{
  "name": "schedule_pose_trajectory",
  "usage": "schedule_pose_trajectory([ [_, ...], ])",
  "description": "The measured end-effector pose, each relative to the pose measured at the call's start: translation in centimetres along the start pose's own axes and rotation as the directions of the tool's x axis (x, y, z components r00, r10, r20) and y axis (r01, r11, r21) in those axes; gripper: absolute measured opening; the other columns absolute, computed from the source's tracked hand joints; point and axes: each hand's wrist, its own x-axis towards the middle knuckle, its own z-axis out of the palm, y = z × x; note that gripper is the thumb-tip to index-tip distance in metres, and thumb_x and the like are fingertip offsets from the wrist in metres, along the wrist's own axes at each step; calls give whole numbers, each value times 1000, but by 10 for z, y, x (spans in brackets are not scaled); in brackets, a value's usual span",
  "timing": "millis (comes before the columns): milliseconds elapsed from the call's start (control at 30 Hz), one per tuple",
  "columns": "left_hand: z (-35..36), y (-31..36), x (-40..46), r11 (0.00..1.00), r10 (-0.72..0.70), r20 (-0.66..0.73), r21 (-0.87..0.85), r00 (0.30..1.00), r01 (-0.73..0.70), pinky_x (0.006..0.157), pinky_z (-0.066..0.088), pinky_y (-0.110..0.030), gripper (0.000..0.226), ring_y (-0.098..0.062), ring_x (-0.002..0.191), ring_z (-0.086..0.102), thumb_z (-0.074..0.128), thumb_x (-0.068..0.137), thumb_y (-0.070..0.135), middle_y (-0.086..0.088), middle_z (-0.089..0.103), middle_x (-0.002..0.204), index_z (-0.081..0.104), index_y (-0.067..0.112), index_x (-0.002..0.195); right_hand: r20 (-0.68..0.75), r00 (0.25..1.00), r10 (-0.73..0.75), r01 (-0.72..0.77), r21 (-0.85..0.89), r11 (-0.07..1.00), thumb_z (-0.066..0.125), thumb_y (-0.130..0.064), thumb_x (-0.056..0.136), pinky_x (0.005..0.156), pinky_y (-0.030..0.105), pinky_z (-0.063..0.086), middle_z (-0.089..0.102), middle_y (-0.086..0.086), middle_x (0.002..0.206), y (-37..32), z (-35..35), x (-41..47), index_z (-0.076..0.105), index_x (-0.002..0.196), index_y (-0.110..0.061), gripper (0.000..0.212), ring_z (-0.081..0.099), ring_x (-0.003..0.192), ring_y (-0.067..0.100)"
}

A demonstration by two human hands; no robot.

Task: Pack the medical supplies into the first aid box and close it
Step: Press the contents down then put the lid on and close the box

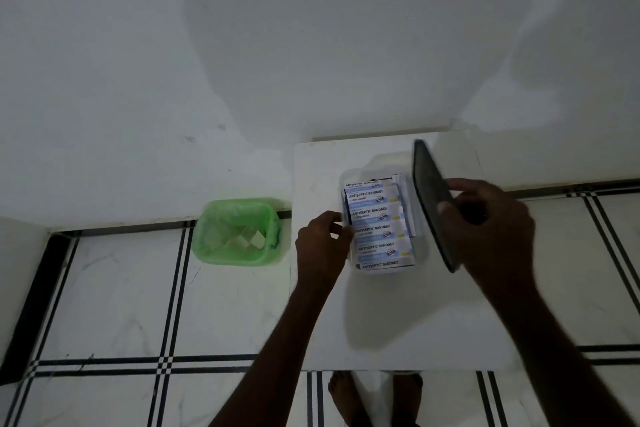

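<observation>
A clear plastic first aid box (420, 255) stands on the white table (398, 322), filled with several overlapping blue and white antiseptic bandage packets (377, 222). My right hand (485, 229) grips the dark lid (433, 198), held tilted on edge above the box's right side. My left hand (320, 243) rests against the box's left wall, its fingertips touching the edge of the packets.
A green bin (239, 230) with a liner and scraps of paper stands on the tiled floor left of the table. A white wall rises right behind the table. My bare feet (374, 395) show below the table's front edge.
</observation>
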Motion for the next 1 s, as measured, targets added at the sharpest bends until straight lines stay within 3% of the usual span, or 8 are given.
schedule_pose_trajectory([
  [67,-2,-1,4,976,-61,146,-198,987,89,67,63,-45,21,-27,71,75,64,93,23,-14,75,91,70,8,107,28,993,-111,111,-1,994,73,-14,79,70,7,50,67,4,88,-6,25,-17,68,110,-11,32,65,71,14],
  [200,-14,8,12,894,-148,233,-383,961,230,69,63,-40,28,-28,78,72,53,100,22,-25,72,101,68,1,110,126,963,-239,255,-137,957,72,-14,82,88,38,57,66,17,110,3,74,-52,63,119,0,41,65,102,30],
  [400,-18,17,23,929,-91,185,-339,979,150,65,64,-38,30,-25,81,76,68,90,29,-12,76,96,69,7,111,238,891,-386,419,-109,901,68,-13,86,84,36,58,68,16,100,14,103,-61,66,115,2,33,67,94,27],
  [467,-15,19,25,945,-82,143,-304,986,123,63,64,-38,30,-27,76,76,74,86,23,-13,76,91,69,5,110,198,919,-341,357,-55,932,62,-17,90,78,36,60,68,15,100,15,90,-51,66,112,-1,27,67,91,27],
  [600,-11,22,28,958,-102,90,-258,991,122,64,64,-42,25,-28,69,76,74,84,13,-14,76,85,69,3,106,1,998,-66,64,-242,968,62,-22,89,76,31,50,66,16,109,32,54,-11,61,117,-5,33,63,96,29],
  [700,-9,22,33,938,-161,100,-294,982,184,68,64,-46,21,-28,69,76,73,84,10,-15,77,83,70,1,102,220,955,197,-148,-223,964,65,-26,90,81,33,49,70,17,113,52,47,23,64,119,-5,36,65,94,27],
  [767,-9,22,36,922,-190,105,-322,976,215,68,64,-47,19,-29,69,76,73,84,10,-16,76,83,70,0,100,366,903,227,-174,-173,969,63,-24,91,80,33,50,73,16,105,58,47,35,69,111,-2,30,65,88,24],
  [1000,-13,20,43,870,-218,208,-401,954,286,68,64,-43,21,-28,70,74,80,80,10,-20,76,84,68,1,94,467,831,302,-323,-38,946,68,-16,88,84,50,58,72,13,98,67,38,44,69,106,-7,21,69,92,31],
])
